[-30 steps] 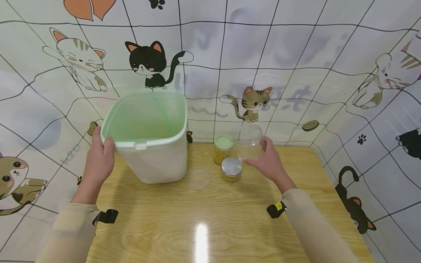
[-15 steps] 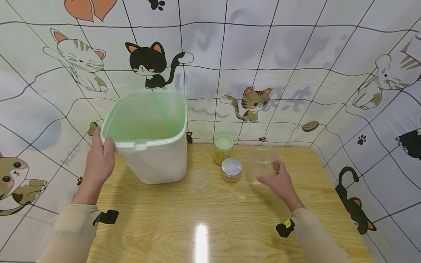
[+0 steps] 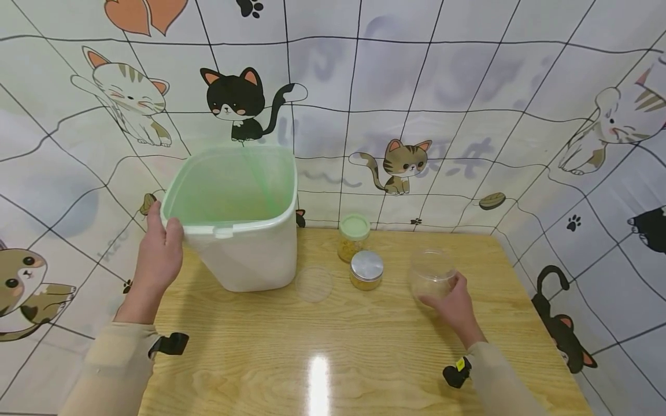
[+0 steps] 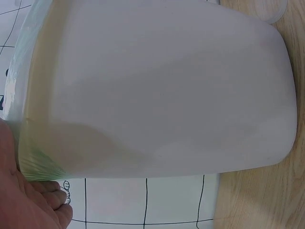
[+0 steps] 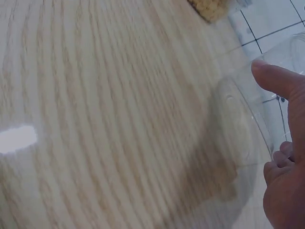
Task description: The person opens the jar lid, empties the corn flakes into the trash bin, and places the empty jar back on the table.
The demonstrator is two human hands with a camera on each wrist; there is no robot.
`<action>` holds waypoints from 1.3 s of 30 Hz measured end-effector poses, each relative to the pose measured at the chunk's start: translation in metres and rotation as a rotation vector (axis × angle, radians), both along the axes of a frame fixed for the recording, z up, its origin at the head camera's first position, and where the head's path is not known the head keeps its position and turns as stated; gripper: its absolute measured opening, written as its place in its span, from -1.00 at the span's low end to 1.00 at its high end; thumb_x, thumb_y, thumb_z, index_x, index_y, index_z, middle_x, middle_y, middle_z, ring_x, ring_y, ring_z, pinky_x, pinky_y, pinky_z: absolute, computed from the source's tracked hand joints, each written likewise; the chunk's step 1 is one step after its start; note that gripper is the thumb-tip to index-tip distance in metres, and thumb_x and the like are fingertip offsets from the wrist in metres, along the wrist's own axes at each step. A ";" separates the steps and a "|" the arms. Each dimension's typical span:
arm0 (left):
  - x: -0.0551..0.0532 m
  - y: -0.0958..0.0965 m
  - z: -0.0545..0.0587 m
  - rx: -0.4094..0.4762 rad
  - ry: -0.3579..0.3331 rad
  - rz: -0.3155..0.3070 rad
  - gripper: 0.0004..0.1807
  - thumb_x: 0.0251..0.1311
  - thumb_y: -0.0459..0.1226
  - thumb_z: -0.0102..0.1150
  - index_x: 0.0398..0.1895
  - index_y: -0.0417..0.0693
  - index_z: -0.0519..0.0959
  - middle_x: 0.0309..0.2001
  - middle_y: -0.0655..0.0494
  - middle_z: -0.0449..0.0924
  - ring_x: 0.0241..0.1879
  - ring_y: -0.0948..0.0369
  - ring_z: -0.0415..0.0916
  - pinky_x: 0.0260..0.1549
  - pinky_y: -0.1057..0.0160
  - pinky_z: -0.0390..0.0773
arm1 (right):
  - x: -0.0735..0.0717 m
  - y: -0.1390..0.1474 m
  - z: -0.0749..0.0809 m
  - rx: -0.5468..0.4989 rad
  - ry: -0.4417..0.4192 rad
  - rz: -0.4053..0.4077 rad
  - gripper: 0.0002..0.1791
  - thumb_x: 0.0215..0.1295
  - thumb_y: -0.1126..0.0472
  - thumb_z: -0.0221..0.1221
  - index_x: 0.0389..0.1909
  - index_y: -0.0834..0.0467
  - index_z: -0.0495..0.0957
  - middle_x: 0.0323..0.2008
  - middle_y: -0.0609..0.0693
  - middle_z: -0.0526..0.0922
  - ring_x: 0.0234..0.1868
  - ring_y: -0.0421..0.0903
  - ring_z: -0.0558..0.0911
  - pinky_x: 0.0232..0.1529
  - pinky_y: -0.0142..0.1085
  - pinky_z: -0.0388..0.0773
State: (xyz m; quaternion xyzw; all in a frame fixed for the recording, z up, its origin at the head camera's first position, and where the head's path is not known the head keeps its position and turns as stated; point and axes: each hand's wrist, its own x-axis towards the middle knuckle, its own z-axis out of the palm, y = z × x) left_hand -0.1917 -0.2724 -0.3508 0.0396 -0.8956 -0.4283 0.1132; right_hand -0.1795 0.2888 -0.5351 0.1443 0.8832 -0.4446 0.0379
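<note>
My left hand point(image 3: 158, 260) grips the left front corner of the white trash can point(image 3: 250, 260), which has a translucent green bag over its rim. In the left wrist view curled fingers point(image 4: 52, 198) show at the bag's edge. On the right side of the table, my right hand point(image 3: 452, 306) holds a clear plastic container point(image 3: 432, 268) by its side. The right wrist view has the thumb point(image 5: 271, 76) against the clear wall and the other fingers curled on the far side. Whether the container's base touches the table cannot be told.
Between trash can and container stand a green-lidded jar point(image 3: 354, 237) and a silver-lidded jar point(image 3: 366, 270), both with yellow contents. A clear round disc point(image 3: 314, 283) lies flat beside the can. Cat-print sheeting point(image 3: 322, 133) rises behind the wooden table point(image 3: 291, 358).
My right hand has carried the clear container from beside the green-lidded jar rightward, toward me and down. The left hand and the trash can have stayed in place.
</note>
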 end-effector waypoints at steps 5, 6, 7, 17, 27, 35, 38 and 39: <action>0.000 0.000 0.000 -0.001 0.000 0.002 -0.29 0.46 0.00 -0.61 0.56 0.06 -0.47 0.31 -0.51 0.23 0.28 -0.38 0.22 0.16 -0.48 0.17 | 0.002 0.010 -0.009 -0.010 0.025 -0.048 0.38 -0.03 -0.11 0.47 0.51 0.21 -0.36 0.46 0.46 -0.03 0.44 0.36 0.11 0.41 0.20 0.14; 0.000 0.000 0.000 -0.002 -0.001 0.004 -0.29 0.46 0.01 -0.61 0.56 0.06 -0.47 0.32 -0.51 0.23 0.29 -0.38 0.21 0.16 -0.48 0.17 | 0.003 0.012 -0.011 -0.009 0.031 -0.055 0.37 -0.04 -0.10 0.48 0.50 0.21 -0.33 0.44 0.47 0.00 0.43 0.37 0.12 0.41 0.20 0.14; 0.000 0.000 0.000 -0.003 -0.003 0.006 -0.29 0.46 0.01 -0.61 0.56 0.06 -0.47 0.33 -0.50 0.21 0.29 -0.39 0.20 0.16 -0.48 0.16 | 0.003 0.013 -0.012 -0.004 0.036 -0.061 0.36 -0.06 -0.09 0.49 0.50 0.22 -0.30 0.43 0.48 0.04 0.43 0.37 0.14 0.41 0.21 0.14; 0.001 0.001 0.001 -0.018 0.004 0.016 -0.30 0.46 0.00 -0.62 0.57 0.05 -0.43 0.28 -0.49 0.26 0.24 -0.37 0.26 0.11 -0.46 0.22 | 0.005 0.021 -0.018 0.022 0.079 -0.107 0.33 -0.02 -0.02 0.49 0.52 0.31 -0.26 0.43 0.45 0.04 0.40 0.39 0.16 0.37 0.24 0.18; 0.000 0.001 -0.001 -0.034 0.016 0.020 -0.33 0.45 0.00 -0.62 0.57 0.07 -0.33 0.14 -0.44 0.37 -0.01 -0.27 0.38 -0.11 -0.33 0.35 | 0.009 0.021 -0.020 0.033 0.068 -0.166 0.41 -0.01 0.04 0.48 0.53 0.20 -0.46 0.44 0.47 0.03 0.42 0.42 0.12 0.39 0.25 0.11; 0.000 0.001 0.000 -0.051 0.019 0.025 -0.31 0.45 -0.02 -0.62 0.57 0.01 -0.36 0.17 -0.49 0.36 0.07 -0.32 0.37 0.01 -0.41 0.32 | 0.012 0.025 -0.013 0.021 0.106 -0.092 0.41 -0.04 0.02 0.50 0.51 0.15 -0.44 0.43 0.45 0.01 0.42 0.42 0.12 0.36 0.29 0.12; -0.001 0.000 0.000 -0.048 0.010 0.025 -0.31 0.44 -0.02 -0.63 0.57 0.02 -0.38 0.21 -0.50 0.33 0.13 -0.35 0.34 0.06 -0.44 0.28 | 0.011 0.026 -0.005 -0.003 0.194 -0.080 0.44 -0.07 0.04 0.52 0.52 0.12 -0.45 0.48 0.39 -0.11 0.47 0.36 0.02 0.39 0.29 0.07; -0.001 -0.001 -0.001 -0.043 0.007 0.024 -0.31 0.44 -0.02 -0.63 0.57 0.02 -0.38 0.22 -0.51 0.32 0.14 -0.35 0.33 0.07 -0.44 0.27 | 0.011 0.025 -0.002 -0.009 0.213 -0.081 0.47 -0.08 0.03 0.53 0.53 0.09 -0.49 0.51 0.36 -0.19 0.50 0.34 -0.04 0.40 0.29 0.04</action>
